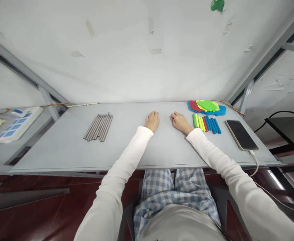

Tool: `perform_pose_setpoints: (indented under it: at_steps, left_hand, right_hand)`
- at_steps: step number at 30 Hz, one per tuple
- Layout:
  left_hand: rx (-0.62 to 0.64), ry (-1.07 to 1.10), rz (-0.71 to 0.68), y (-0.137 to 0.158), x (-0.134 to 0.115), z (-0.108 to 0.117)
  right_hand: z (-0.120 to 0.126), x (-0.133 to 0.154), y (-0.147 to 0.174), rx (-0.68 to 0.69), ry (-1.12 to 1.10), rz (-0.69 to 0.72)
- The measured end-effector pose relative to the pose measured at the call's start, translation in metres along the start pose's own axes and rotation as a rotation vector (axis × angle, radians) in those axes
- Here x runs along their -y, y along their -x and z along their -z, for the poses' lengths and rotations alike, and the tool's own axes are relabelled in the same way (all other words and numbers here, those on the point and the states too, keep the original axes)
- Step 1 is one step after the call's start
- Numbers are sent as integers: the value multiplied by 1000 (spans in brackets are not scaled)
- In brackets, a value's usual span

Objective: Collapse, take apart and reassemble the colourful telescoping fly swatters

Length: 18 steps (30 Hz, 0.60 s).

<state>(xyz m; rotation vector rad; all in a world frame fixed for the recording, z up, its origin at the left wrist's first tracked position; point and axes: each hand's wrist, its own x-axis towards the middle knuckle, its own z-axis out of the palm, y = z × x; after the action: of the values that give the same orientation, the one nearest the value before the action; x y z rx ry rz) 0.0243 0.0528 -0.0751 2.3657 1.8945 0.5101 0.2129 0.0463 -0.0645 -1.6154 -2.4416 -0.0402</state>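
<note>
So both hands are just parked on the counter [126, 147], left hand [152, 121] around the middle and right hand [180, 121] a bit further toward the right end. Fingers look loosely curled on both, nothing showing in them. Stuff seems sorted by kind, I'd guess so each pile is easy to pick from: metal rods [98, 127] lie side by side toward the left end, coloured tubes [213, 125] lie in a row near the right wrist, and flat plastic pieces [207, 105] sit stacked at the back edge, toward the back right corner. Phone [241, 135] is by the right edge, probably because its cable [255, 160] drops off the front there. Counts: roughly ten rods, they're packed too tight to be sure; tubes look like one green, two or three yellow, one red and about four blue; flat pieces overlap, at least four colours; one phone, one cable.
</note>
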Motion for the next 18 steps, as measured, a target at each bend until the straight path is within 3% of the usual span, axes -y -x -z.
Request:
perform_pose_setpoints:
  at_steps: [16, 18]
  left_hand:
    - [43, 43, -37, 0, 3, 13]
    - [24, 30, 6, -1, 8, 19]
  right_hand:
    - [3, -2, 0, 1, -24, 19]
    - [3, -2, 0, 5, -24, 26]
